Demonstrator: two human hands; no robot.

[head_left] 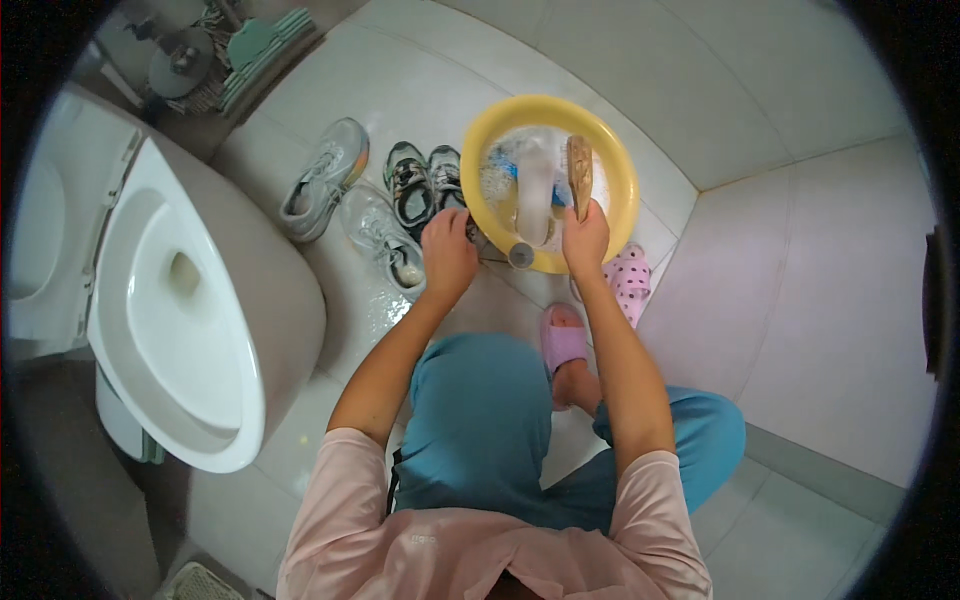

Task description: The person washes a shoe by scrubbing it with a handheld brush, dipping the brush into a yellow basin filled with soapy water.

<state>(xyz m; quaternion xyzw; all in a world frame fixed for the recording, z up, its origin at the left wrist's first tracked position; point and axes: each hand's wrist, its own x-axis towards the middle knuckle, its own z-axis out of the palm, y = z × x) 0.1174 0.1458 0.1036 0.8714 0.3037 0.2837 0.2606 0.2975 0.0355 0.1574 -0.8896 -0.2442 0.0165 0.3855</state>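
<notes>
A yellow basin with foamy water stands on the floor ahead of me. Inside it lies a long whitish shape, blurred, whose kind I cannot tell, with bits of blue around it. My right hand grips a brown brush, held upright over the basin's right part; its bristles are hidden. At the basin's left rim, my left hand has its fingers curled; what they hold, if anything, is hidden. A small round grey end shows at the near rim, close to that hand.
Left of the basin are dark sneakers and grey sneakers on wet tiles. A white toilet stands at left. A pink dotted clog is by the right wall, near my foot in a pink slipper.
</notes>
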